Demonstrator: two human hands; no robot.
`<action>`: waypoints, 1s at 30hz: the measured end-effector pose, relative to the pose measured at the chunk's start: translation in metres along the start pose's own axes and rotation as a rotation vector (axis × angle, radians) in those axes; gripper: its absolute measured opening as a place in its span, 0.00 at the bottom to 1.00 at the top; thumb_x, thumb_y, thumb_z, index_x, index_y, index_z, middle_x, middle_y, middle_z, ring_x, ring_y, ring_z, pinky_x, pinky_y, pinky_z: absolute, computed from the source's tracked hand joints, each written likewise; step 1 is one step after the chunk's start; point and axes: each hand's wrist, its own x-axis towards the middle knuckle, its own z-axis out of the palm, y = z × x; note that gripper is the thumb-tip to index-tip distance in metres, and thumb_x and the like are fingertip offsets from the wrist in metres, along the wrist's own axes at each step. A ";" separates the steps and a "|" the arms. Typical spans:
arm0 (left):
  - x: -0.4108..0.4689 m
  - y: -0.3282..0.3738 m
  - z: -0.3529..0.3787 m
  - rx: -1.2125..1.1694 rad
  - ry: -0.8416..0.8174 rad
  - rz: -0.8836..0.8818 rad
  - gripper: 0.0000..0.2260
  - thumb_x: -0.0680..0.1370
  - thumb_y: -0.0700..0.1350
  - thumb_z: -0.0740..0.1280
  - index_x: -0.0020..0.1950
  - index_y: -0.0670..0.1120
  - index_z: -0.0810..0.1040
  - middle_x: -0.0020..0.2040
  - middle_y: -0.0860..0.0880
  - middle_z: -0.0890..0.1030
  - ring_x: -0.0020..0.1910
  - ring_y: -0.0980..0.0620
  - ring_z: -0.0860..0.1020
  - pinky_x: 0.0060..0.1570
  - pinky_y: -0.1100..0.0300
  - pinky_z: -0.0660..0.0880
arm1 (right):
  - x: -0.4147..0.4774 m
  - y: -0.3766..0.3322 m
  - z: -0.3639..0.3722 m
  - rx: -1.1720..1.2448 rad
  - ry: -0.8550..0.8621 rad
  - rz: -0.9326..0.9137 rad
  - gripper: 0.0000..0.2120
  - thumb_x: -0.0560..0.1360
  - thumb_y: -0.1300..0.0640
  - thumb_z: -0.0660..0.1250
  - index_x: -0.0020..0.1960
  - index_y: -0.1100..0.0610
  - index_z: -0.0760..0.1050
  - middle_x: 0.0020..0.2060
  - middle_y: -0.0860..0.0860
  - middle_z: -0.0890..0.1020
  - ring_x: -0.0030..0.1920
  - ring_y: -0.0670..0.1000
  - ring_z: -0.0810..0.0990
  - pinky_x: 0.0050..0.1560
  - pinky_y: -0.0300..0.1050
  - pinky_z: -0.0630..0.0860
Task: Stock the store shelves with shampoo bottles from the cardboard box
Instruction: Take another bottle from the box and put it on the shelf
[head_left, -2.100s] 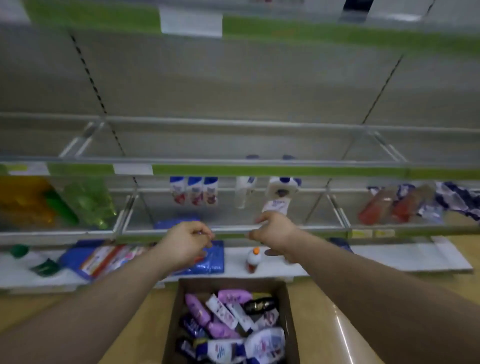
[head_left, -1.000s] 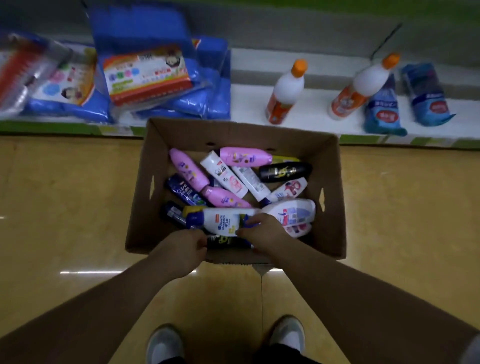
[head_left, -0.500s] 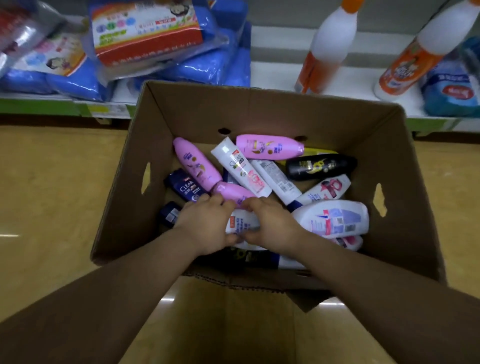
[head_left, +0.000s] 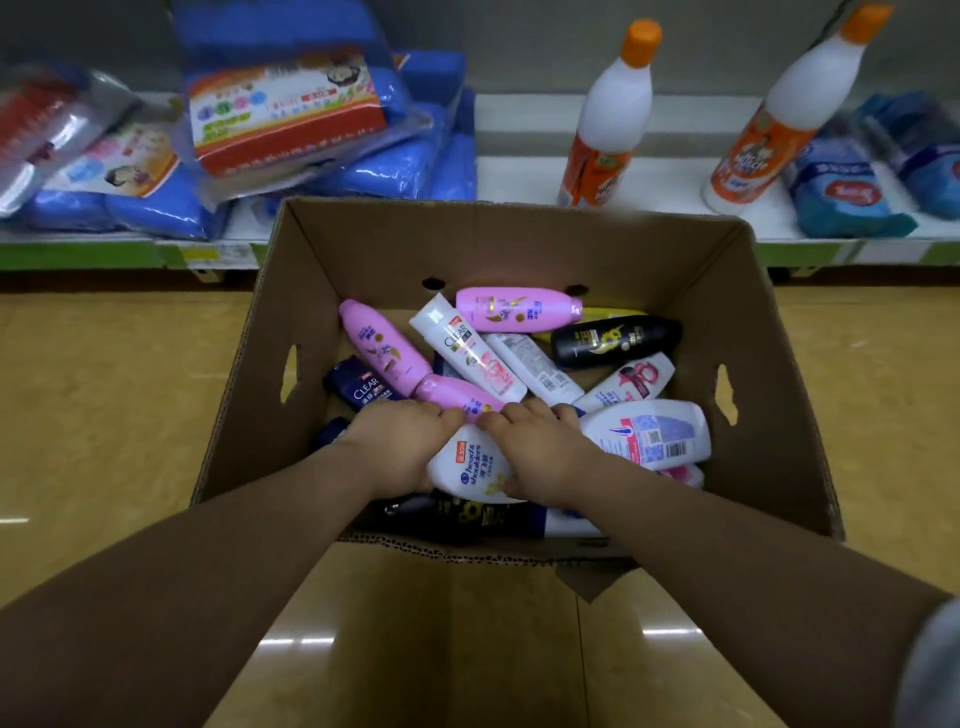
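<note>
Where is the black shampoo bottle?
The black plastic shampoo bottle lies on its side at the far right of the brown cardboard box, just below the pink bottle by the back wall.

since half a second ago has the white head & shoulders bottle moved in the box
Yes. The white head & shoulders bottle has turned between both hands, left hand and right hand, against the cardboard box: it lay crosswise under them, now it points toward the near wall.

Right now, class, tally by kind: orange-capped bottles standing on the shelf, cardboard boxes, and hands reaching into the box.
Orange-capped bottles: 2
Cardboard box: 1
Hands, left hand and right hand: 2
Total: 5
</note>
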 end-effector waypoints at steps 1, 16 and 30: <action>-0.001 -0.002 -0.003 0.002 -0.007 0.035 0.26 0.72 0.56 0.66 0.68 0.51 0.64 0.60 0.50 0.75 0.58 0.47 0.75 0.49 0.54 0.74 | 0.000 0.002 -0.001 -0.021 -0.005 0.007 0.36 0.70 0.51 0.70 0.73 0.53 0.57 0.65 0.54 0.68 0.67 0.58 0.63 0.66 0.60 0.56; 0.008 -0.007 -0.033 -0.043 0.301 0.034 0.24 0.74 0.41 0.64 0.69 0.55 0.67 0.64 0.52 0.74 0.62 0.48 0.73 0.54 0.50 0.74 | 0.029 0.015 0.000 0.436 0.056 0.117 0.31 0.64 0.50 0.77 0.61 0.58 0.67 0.55 0.55 0.79 0.54 0.56 0.78 0.50 0.45 0.74; 0.016 -0.038 -0.008 -1.329 0.552 -0.465 0.22 0.75 0.45 0.68 0.68 0.53 0.68 0.54 0.57 0.76 0.51 0.58 0.76 0.40 0.73 0.66 | 0.027 0.016 -0.008 0.827 0.197 0.230 0.28 0.65 0.50 0.77 0.60 0.54 0.70 0.54 0.51 0.81 0.51 0.50 0.79 0.47 0.42 0.74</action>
